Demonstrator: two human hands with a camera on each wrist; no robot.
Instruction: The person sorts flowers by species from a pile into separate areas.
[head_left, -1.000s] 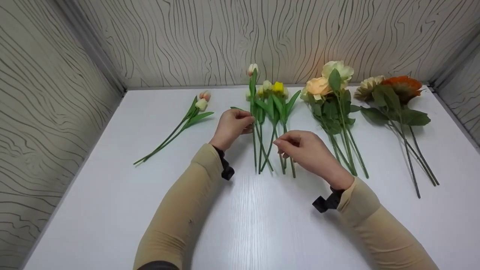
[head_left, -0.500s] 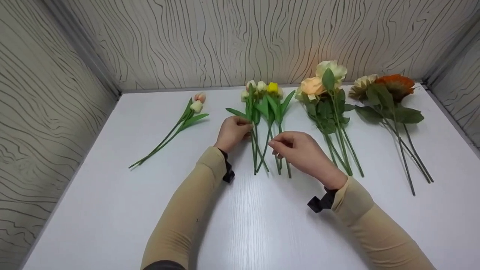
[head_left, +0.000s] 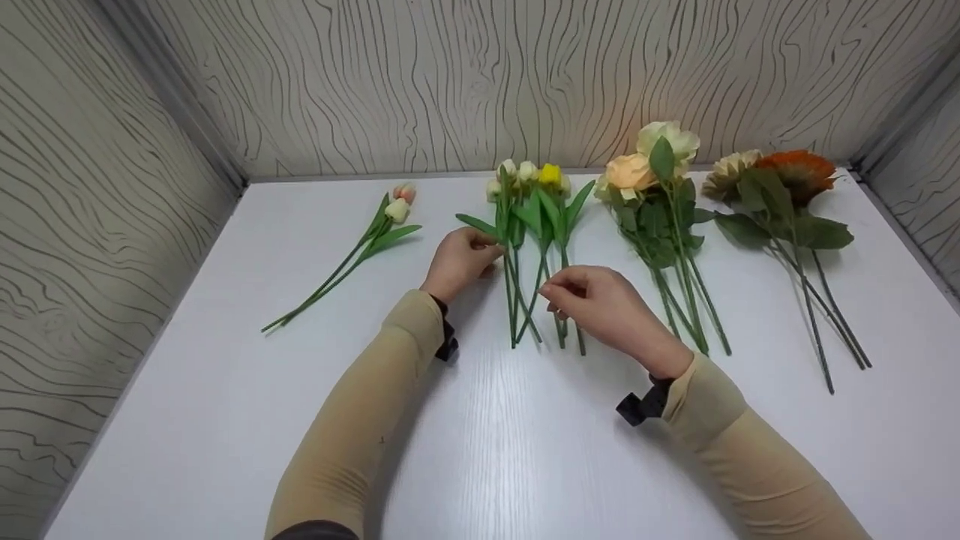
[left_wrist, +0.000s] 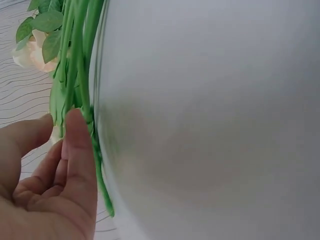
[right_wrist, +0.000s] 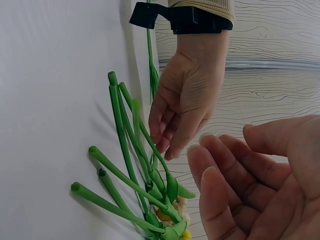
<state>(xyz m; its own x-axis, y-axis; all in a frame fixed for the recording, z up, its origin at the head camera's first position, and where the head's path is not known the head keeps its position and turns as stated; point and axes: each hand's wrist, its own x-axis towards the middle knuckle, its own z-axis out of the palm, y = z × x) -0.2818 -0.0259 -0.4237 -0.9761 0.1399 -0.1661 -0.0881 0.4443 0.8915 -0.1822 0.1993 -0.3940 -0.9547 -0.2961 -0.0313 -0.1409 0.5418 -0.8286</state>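
Observation:
A row of tulips, white and yellow with green leaves (head_left: 553,214), lies on the white table with the stems toward me. My left hand (head_left: 463,264) is at the left side of this row, fingertips right at the stems. In the left wrist view a gap shows between its thumb (left_wrist: 34,134) and index finger, beside the green stems (left_wrist: 75,55). My right hand (head_left: 602,309) hovers over the lower stems, fingers loosely curled. The right wrist view shows nothing between its fingers (right_wrist: 215,195); the tulip stems (right_wrist: 122,135) lie beyond them.
Two tulips, pink and white (head_left: 397,210), lie apart on the left. Right of the row are peach and cream roses (head_left: 631,174) on leafy stems. At the far right lie orange and beige flowers (head_left: 796,174). A patterned wall panel (head_left: 420,82) borders the table's back.
My left hand has lowered a pale tulip, earlier sticking up above the others, down into the row, and its fingers have come off the stem. My right hand has hardly moved.

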